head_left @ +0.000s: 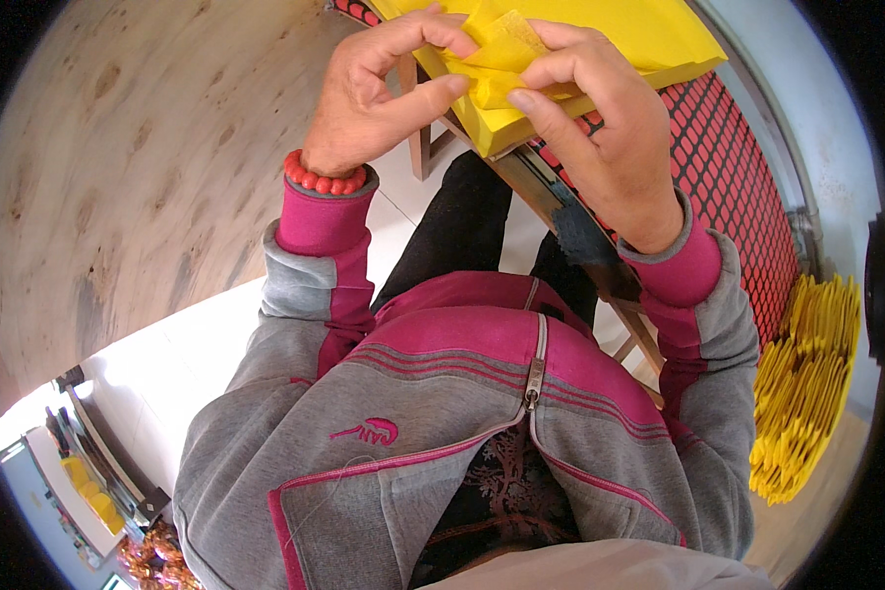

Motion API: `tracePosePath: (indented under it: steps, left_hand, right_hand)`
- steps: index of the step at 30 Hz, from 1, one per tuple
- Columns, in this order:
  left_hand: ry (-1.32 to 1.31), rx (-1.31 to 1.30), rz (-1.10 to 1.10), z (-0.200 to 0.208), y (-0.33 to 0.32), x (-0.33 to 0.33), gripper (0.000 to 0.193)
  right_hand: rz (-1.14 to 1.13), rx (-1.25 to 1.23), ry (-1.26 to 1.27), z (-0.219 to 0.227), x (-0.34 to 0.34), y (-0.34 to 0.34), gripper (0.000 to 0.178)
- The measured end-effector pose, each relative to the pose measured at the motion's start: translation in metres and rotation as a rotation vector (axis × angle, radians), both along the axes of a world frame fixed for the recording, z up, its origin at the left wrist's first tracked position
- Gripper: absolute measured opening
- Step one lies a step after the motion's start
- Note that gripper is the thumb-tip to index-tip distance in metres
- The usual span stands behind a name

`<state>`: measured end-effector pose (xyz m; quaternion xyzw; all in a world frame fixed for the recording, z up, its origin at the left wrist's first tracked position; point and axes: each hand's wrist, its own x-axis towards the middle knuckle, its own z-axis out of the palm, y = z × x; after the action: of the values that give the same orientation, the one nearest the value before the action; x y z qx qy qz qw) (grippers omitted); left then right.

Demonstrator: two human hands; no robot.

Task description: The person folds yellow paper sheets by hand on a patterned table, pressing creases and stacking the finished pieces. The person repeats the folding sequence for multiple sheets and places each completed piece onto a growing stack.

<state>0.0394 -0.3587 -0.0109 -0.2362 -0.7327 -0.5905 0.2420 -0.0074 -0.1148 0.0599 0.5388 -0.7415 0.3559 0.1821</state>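
Both hands are at the top, working on a small folded strip of thin yellow sheet [497, 64], which looks like paper or cloth. My left hand [369, 88], with a red bead bracelet [323, 179] at its wrist, has its thumb and fingers at the strip's left side. My right hand [610, 123] pinches the strip's right side between thumb and fingers. Beneath them lies a flat stack of larger yellow sheets [649, 34], its thick front edge facing me. Where the strip ends and the stack starts is hard to make out.
The stack rests on a surface covered with red-and-black patterned cloth [728, 167]. A wooden board [138, 147] spans the left. Many yellow folded pieces [806, 388] stand packed together at the right by the wall. Wooden legs [423, 147] show below the stack.
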Motion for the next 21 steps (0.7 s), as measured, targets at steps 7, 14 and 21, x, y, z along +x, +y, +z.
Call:
tracePosePath:
  steps: [7, 14, 21]
  left_hand:
    - [0.002, -0.029, 0.037, 0.000, 0.002, 0.000, 0.029]
    - [0.048, -0.036, 0.095, 0.000, 0.006, -0.001, 0.022]
    - [-0.008, 0.069, 0.070, 0.003, 0.013, -0.002, 0.012]
  right_hand:
    - [0.002, 0.012, -0.051, 0.001, 0.000, 0.001, 0.013]
    - [-0.001, -0.011, -0.074, -0.001, 0.001, -0.001, 0.012]
    - [-0.008, -0.115, 0.044, 0.000, 0.003, -0.004, 0.022]
